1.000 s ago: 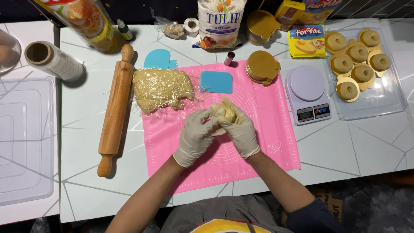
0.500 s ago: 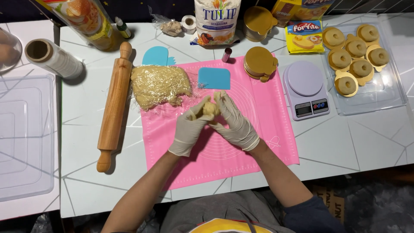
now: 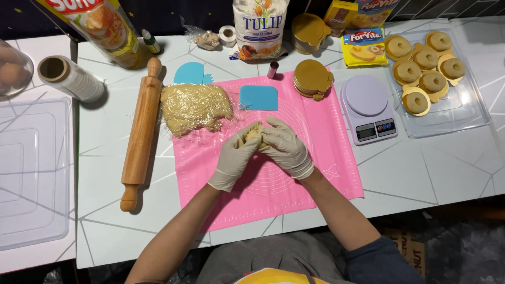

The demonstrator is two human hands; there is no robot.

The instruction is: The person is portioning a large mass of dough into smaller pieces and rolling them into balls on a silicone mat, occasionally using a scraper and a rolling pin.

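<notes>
Now we are cupping the dough lump point(image 3: 254, 132) between left hand point(image 3: 235, 156) and right hand point(image 3: 284, 148), having shifted up the pink mat point(image 3: 315, 158), pressing it.

1. I see a white worktop point(image 3: 431, 173) with thin grey geometric lines; it runs the full width of the view.
2. Along its far edge the backdrop is dark.
3. Below the near edge, at the right corner, I note dark floor point(image 3: 463, 247) with a brown cardboard box point(image 3: 405, 244).
4. Lighting is even, and shadows are soft.
</notes>
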